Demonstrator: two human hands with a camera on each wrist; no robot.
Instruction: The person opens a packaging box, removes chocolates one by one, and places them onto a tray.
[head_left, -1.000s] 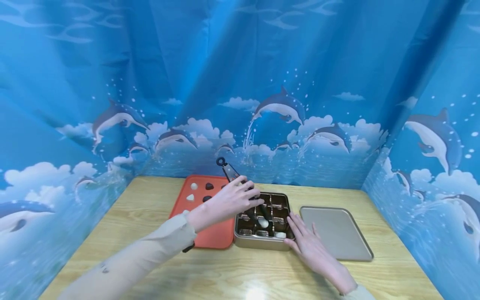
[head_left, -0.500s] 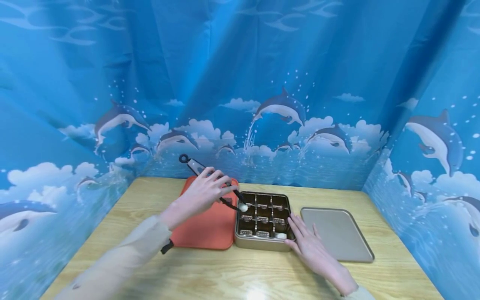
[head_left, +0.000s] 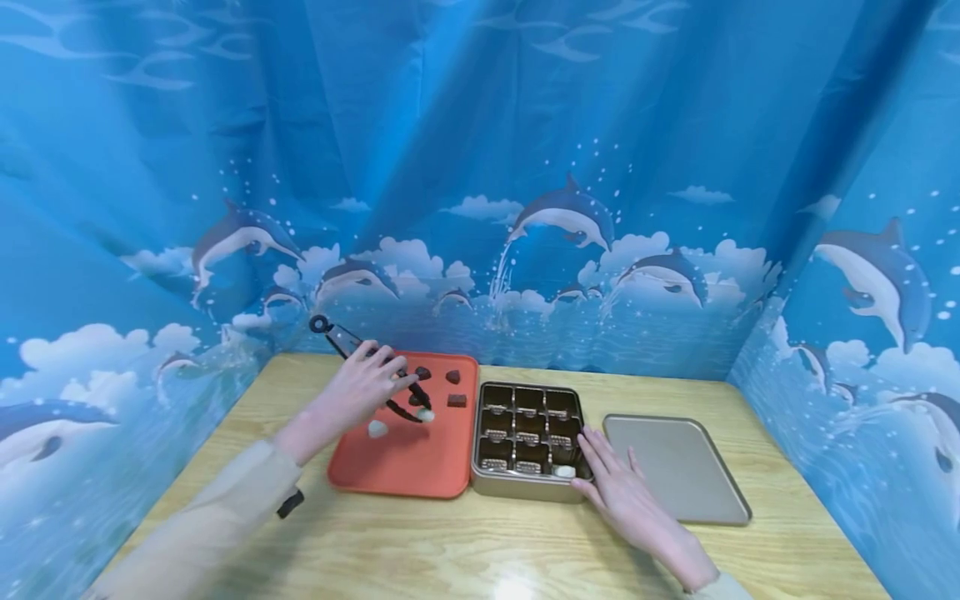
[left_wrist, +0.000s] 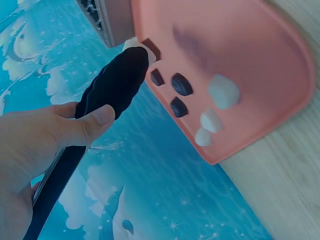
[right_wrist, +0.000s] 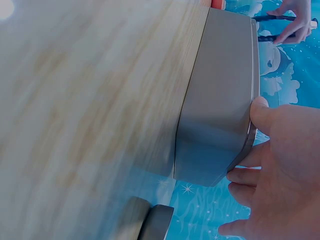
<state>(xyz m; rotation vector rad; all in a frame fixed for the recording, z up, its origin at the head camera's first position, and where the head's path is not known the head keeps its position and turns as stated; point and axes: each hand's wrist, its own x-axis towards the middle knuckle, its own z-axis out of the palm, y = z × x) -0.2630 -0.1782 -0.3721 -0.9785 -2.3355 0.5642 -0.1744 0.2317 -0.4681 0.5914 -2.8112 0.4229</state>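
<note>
My left hand point(head_left: 352, 396) grips black-and-metal tongs point(head_left: 405, 385) over the red tray point(head_left: 420, 467). Between the tongs' tips sits a small white piece point(head_left: 425, 415), held above the tray; the left wrist view shows it partly behind the black tip. On the tray lie several dark brown pieces point(left_wrist: 181, 84) and several white ones point(left_wrist: 223, 91), some hidden in the head view by hand and tongs. Fingers of my right hand point(head_left: 618, 487) touch the right front corner of a divided metal box point(head_left: 525, 485). Its front right compartment holds a white piece point(head_left: 564, 472).
A flat grey-gold lid point(head_left: 675, 467) lies to the right of the box on the wooden table point(head_left: 480, 542). The tray stands close against the box's left side. A blue dolphin-print curtain point(head_left: 480, 167) rises behind and at both sides.
My left hand has carried the tongs and the white piece leftward, from over the box's middle, past its left edge, to above the tray. My right hand stays at the box.
</note>
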